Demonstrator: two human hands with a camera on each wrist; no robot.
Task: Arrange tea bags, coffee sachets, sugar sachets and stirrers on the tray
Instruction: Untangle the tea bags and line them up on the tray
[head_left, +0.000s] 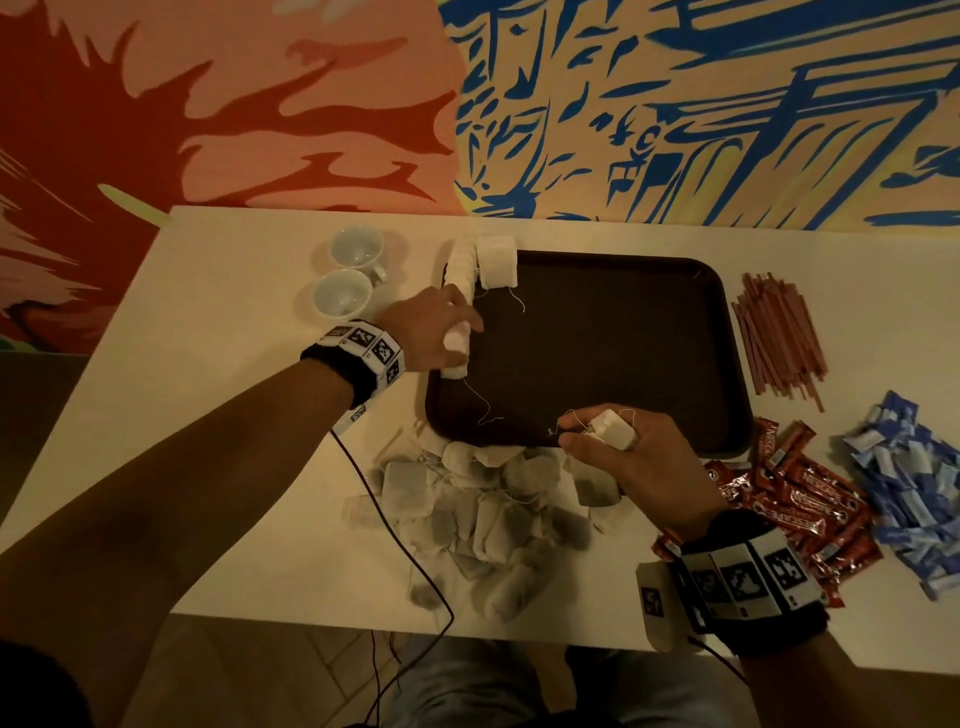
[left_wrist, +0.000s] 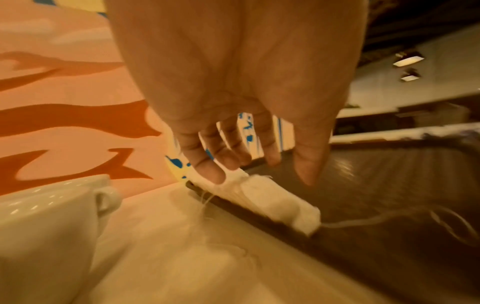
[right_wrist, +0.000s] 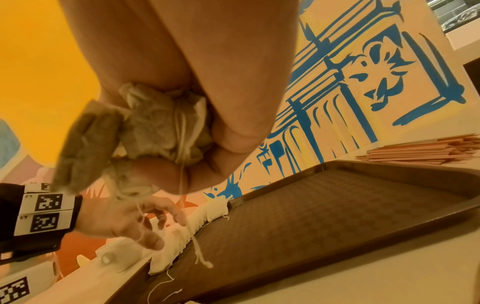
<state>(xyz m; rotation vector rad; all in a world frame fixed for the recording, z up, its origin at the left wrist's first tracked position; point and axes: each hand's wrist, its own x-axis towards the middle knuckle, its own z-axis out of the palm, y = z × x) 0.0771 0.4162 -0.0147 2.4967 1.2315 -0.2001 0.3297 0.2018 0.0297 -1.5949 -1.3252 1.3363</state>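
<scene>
A dark brown tray (head_left: 597, 353) lies on the pale tabletop (head_left: 249, 395). Along its left edge stands a row of white tea bags (head_left: 460, 291), with one small stack (head_left: 497, 261) in the far left corner. The left hand (head_left: 434, 332) reaches over that row near its near end; its fingers (left_wrist: 207, 170) are spread and loosely straight, the tips touching the top of the bags, and strings trail onto the tray floor. The right hand (head_left: 623, 462) is over the near edge of the tray, its fingers curled round a bunch of tea bags (right_wrist: 145, 127), with strings dangling below the fist.

A loose heap of tea bags (head_left: 478, 514) lies on the tabletop just beside the tray's near edge. To the right of the tray lies a pile of thin reddish stirrers (head_left: 779, 343). Near the right corner lie red coffee sachets (head_left: 795, 509) and, further right, blue and white sugar sachets (head_left: 904, 499). Two white cups (head_left: 348, 275) stand left of the tray at the far side.
</scene>
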